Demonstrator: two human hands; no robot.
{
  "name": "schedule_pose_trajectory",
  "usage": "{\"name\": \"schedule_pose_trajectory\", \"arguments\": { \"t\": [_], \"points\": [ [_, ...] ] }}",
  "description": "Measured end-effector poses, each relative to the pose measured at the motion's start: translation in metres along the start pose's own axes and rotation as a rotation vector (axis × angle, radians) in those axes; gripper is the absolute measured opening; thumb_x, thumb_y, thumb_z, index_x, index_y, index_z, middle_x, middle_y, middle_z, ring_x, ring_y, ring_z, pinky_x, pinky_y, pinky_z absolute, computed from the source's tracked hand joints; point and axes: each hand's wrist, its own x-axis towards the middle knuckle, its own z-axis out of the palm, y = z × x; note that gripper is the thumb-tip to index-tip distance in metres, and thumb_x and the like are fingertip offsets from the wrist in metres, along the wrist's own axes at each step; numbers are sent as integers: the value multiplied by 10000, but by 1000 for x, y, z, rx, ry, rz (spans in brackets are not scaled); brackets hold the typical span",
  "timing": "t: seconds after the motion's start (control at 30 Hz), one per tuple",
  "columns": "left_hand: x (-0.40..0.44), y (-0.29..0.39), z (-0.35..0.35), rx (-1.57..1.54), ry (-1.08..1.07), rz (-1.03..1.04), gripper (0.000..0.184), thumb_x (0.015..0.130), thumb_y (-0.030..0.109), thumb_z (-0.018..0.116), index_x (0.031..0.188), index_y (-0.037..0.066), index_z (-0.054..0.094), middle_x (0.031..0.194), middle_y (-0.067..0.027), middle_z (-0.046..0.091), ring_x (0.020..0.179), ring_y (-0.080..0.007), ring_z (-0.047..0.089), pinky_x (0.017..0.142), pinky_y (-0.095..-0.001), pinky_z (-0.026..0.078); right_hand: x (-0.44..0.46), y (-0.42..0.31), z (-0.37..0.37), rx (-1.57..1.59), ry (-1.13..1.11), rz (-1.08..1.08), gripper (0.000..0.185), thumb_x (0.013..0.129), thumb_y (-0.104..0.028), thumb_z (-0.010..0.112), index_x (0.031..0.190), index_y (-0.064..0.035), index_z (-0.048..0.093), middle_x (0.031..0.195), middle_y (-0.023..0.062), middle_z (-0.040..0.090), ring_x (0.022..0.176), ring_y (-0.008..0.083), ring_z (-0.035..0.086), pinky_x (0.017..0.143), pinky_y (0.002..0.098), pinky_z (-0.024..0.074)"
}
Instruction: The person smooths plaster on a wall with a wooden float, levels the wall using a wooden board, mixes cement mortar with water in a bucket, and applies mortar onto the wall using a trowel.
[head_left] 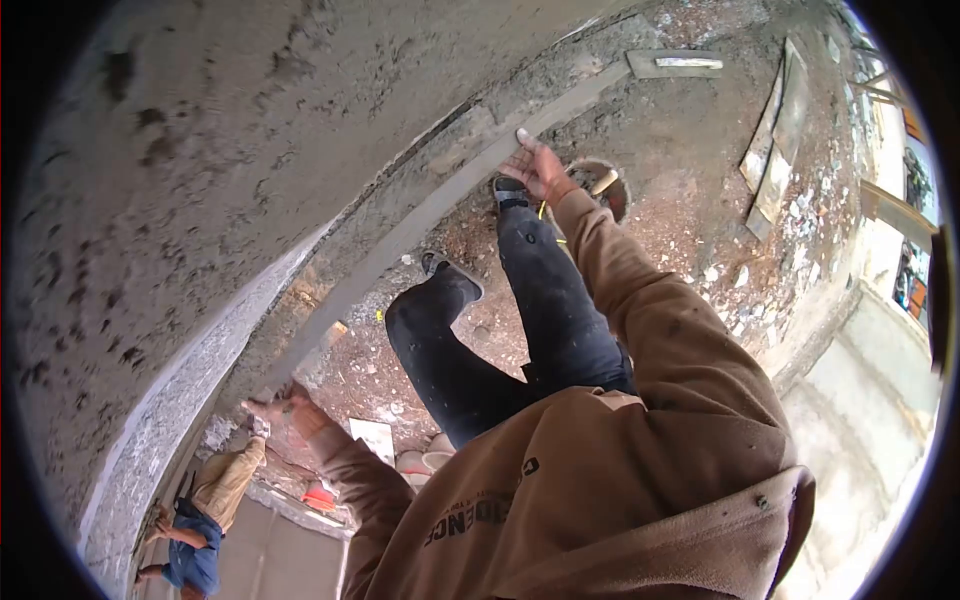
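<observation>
Brown "DENCE" hoodie [600, 460]; left hand [292, 412], right hand [537, 168] on bar [400, 240].

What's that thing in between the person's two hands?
A long, straight grey strip stretches between the left hand and the right hand, and carries on past the right hand. The head view shows it.

Two weathered planks [790, 130] lie side by side on dirt [670, 150]. White rubble chips [742, 277] are scattered below the planks in view; right of the planks is a timber [897, 213], lower right a pale seamed wall [865, 400], and far lower left a co-worker [203, 532] in blue shirt [198, 562] and tan trousers [225, 490].
</observation>
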Motion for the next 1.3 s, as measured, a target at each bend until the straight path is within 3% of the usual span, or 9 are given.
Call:
{"name": "schedule_pose_trajectory", "arguments": {
  "t": [0.03, 0.1, 0.17, 0.27, 0.37, 0.6, 0.93, 1.23, 1.3],
  "points": [
    [39, -28, -24, -77, -81, -163, 791, 919, 666, 501, 1492, 137, 366, 1464, -128, 486, 1290, -377, 511, 1041, -550, 461, 28, 12, -7, -13, 19, 0, 487, 1028, -351, 545, 1330, 30, 527, 1246, 244, 646, 1186, 373, 613, 1018, 495, 512],
    [28, -94, 24, 136, 260, -106, 705, 951, 636, 499, 1401, 93, 488, 1437, -150, 501, 1254, -334, 550, 995, -485, 520, 88, 32, -30, -11, -17, 9, 476, 1034, -334, 528, 1349, 23, 512, 1261, 243, 632, 1182, 372, 616, 1000, 484, 527],
    [71, -175, 14, -16, 137, -234, 727, 946, 696, 450, 1408, 136, 485, 1187, -134, 637, 1001, -253, 653, 851, -442, 548, 148, 40, -46, -23, -38, -38, 473, 1041, -316, 501, 1377, 17, 489, 1285, 242, 613, 1175, 371, 619, 982, 470, 541],
    [108, -263, 11, -36, 170, -410, 656, 934, 669, 523, 1407, 216, 481, 796, -47, 567, 595, -140, 432, 647, -338, 441, 224, 66, -69, -21, -18, -150, 507, 1040, -309, 494, 1408, 36, 445, 1312, 242, 589, 1145, 360, 628, 970, 457, 549],
    [130, -337, 21, 32, 140, -391, 603, 938, 595, 583, 1410, 233, 486, 852, -68, 583, 643, -158, 512, 633, -338, 483, 288, 90, -102, -34, -50, -261, 562, 1018, -344, 551, 1410, 37, 421, 1289, 231, 588, 1075, 335, 646, 966, 461, 548],
    [181, -412, 36, -213, 186, -438, 954, 729, 551, 840, 1373, -59, 490, 1285, -170, 617, 1194, -325, 598, 1052, -459, 470, 341, 98, -90, 102, -21, -460, 592, 1020, -361, 571, 1468, -47, 346, 1222, 204, 559, 987, 340, 658, 846, 519, 598],
    [184, -421, 31, -178, 100, -249, 839, 892, 626, 639, 1388, -33, 487, 1398, -193, 549, 1268, -345, 554, 1073, -465, 480, 369, 90, -81, 138, -127, -509, 633, 1013, -340, 597, 1504, -93, 283, 1257, 199, 584, 929, 355, 705, 776, 469, 638],
    [154, -421, 51, -267, -42, -368, 804, 910, 599, 635, 1408, -13, 479, 1399, -201, 558, 1268, -355, 558, 1050, -511, 495, 369, 39, -90, 147, -119, -609, 586, 995, -318, 626, 1444, -42, 371, 1189, 198, 598, 834, 319, 705, 703, 427, 651],
    [171, -427, 45, -290, -32, -419, 782, 911, 591, 638, 1397, -5, 494, 1394, -201, 565, 1261, -358, 563, 1041, -512, 498, 372, 36, -93, 97, -123, -615, 493, 1023, -218, 520, 1439, -31, 331, 1207, 247, 597, 919, 365, 698, 751, 471, 637]
  ]
}}
